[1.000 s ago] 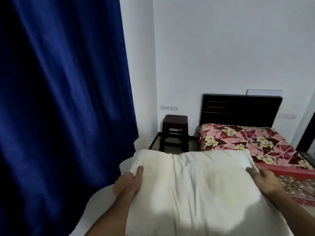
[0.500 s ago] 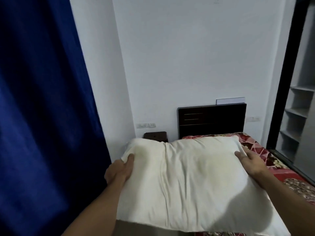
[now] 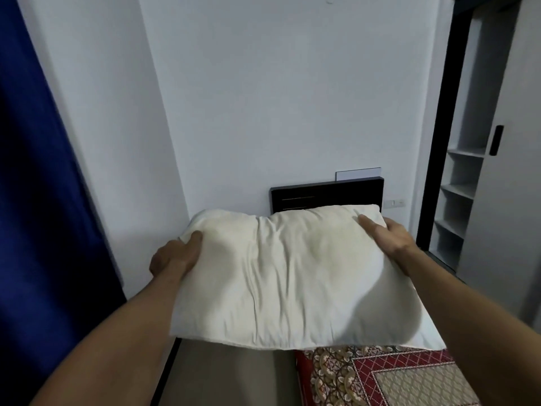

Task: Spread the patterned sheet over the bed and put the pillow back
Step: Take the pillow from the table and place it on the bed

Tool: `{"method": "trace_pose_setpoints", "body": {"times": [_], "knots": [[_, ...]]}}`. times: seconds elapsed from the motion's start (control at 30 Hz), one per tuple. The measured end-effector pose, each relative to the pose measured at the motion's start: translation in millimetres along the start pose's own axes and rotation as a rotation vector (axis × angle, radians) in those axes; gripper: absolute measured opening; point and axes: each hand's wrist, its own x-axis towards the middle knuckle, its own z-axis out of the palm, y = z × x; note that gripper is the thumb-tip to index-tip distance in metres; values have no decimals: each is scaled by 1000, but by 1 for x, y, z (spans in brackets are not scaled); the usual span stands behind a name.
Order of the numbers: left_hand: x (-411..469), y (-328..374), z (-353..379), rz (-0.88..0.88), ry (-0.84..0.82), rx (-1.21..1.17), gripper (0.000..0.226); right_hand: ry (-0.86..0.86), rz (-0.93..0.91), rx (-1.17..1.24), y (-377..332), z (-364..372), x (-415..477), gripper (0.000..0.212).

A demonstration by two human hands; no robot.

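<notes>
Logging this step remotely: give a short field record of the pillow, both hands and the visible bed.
pillow: cream-white fabric pillow, lifted, hiding most of the bed
left hand: grips the pillow's left edge
right hand: grips its right edge
sheet: red patterned sheet showing below the pillow
headboard: dark wooden headboard behind the pillow
left side: blue curtain

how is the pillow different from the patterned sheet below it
The pillow is plain cream; the sheet is red and beige with a dense pattern. The pillow is held up in the air, gripped at its sides by the left hand and right hand; the sheet lies flat below, untouched. The pillow is puffy and creased; the sheet looks smooth. Both are soft bedding.
</notes>
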Motion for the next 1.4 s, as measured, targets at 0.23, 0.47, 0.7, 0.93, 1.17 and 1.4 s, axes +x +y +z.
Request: {"method": "trace_pose_setpoints", "body": {"times": [0.23,0.47,0.7,0.93,1.17,1.4], "knots": [[47,41,23,29,-15,16,85,40,20,-86,-12,-1,43,97],[109,75,63,62,-61,12,86,88,35,-81,-15,17,105,83],[198,110,100,135,-117,-26,83,150,78,-117,-12,55,199,103],[299,145,129,201,-133,-61,81,243,93,-188,-47,108,255,80],[373,183,180,252,-155,-69,84,295,79,-214,-61,134,319,67],[440,240,244,277,-189,-70,84,328,129,-215,-51,147,409,70]]}}
